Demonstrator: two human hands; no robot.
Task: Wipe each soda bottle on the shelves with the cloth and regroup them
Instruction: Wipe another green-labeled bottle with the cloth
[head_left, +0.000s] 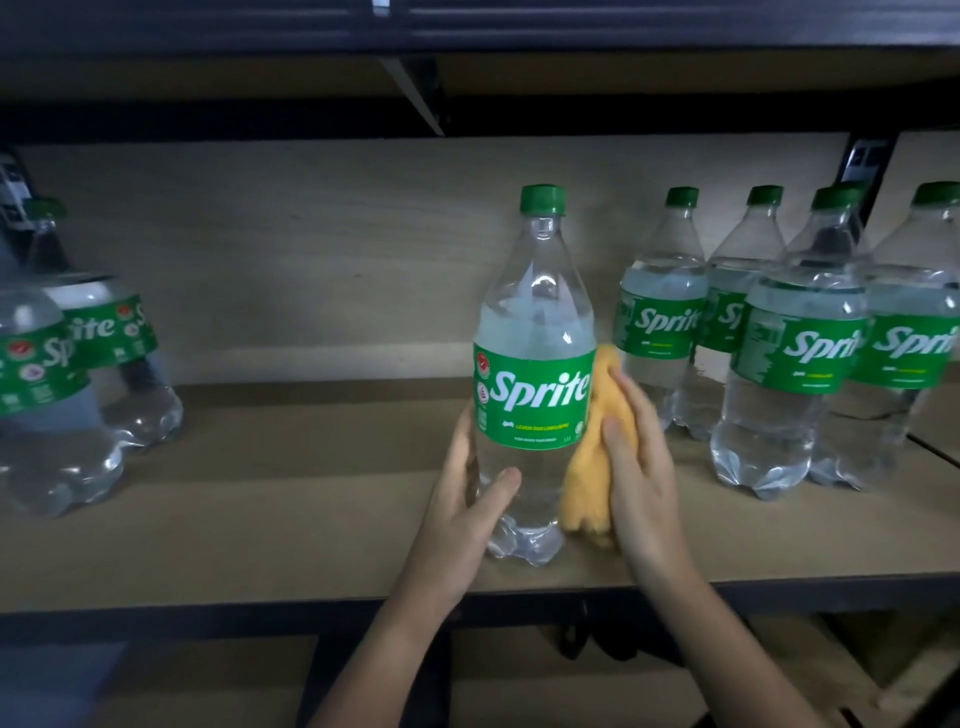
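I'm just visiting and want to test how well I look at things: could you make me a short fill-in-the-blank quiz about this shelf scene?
1. The cloth pressed against the middle bottle is ____ in colour.
2. The cloth is under the ____ hand.
3. The left hand grips the middle bottle near its ____.
4. Every bottle cap in view is ____.

Missing words: yellow; right; bottom; green

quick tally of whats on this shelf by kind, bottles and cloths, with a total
Sprite bottles: 7 (one in the middle, four on the right, two on the left)
Yellow cloths: 1
Total: 8
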